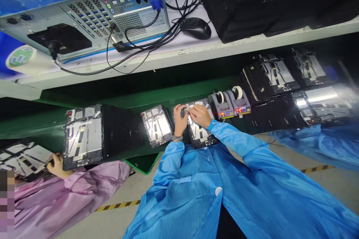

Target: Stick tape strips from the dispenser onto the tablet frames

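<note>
My left hand (179, 119), with a watch-like band at its wrist, and my right hand (200, 115) meet over an open tablet back panel (199, 136) on the green conveyor belt (131, 127). A small dark piece (183, 111) sits at the left hand's fingertips, and the right hand's fingers reach toward it. Their exact grip is partly hidden. Just left of my hands lies a second open tablet panel (157, 126). Two tape dispensers (230, 104) stand just beyond my right hand.
A lilac-sleeved co-worker's hand (58, 166) rests at a tablet panel (25, 158) at the lower left. More panels lie along the belt. Above it, a shelf (179, 54) holds a computer case (84, 16), cables, a mouse (195, 28) and black cases (269, 0).
</note>
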`<state>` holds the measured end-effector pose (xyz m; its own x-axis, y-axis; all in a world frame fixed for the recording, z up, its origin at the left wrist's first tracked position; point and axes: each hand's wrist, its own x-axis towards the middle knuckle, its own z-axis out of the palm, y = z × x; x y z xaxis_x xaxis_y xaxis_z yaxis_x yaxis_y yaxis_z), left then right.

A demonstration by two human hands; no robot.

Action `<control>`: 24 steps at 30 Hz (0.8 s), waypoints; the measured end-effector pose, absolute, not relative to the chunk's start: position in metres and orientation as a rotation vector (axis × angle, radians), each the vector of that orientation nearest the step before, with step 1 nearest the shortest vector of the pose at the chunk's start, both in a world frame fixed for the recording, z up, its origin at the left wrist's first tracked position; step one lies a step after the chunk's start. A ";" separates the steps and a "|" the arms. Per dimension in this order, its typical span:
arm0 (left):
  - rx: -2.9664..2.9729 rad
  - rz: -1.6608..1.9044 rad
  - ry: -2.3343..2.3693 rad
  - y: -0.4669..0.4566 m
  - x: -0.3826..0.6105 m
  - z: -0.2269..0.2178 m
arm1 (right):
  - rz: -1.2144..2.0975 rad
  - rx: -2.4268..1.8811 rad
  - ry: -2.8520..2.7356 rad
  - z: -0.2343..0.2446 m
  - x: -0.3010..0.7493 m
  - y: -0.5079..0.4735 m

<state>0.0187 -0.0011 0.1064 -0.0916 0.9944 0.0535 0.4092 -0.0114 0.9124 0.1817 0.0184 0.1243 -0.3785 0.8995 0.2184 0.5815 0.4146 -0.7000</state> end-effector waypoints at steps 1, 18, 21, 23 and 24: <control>1.491 1.081 1.578 -0.001 0.019 0.106 | 0.722 -1.251 -2.077 0.124 0.181 0.018; 1.569 1.013 1.643 -0.001 0.019 0.109 | 0.588 -1.242 -2.249 0.124 0.184 0.019; 1.595 0.988 1.672 -0.001 0.018 0.109 | 0.521 -1.206 -2.326 0.128 0.187 0.021; 1.604 0.979 1.677 -0.001 0.018 0.110 | 0.461 -1.188 -2.418 0.133 0.189 0.024; 1.606 0.977 1.675 -0.001 0.017 0.110 | 0.434 -1.186 -2.472 0.136 0.191 0.026</control>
<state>0.0175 -0.0005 0.1099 -0.0751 0.9954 0.0599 0.5421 -0.0096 0.8402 0.1907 0.0260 0.1363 -0.5811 0.7915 0.1893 0.6797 0.5999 -0.4220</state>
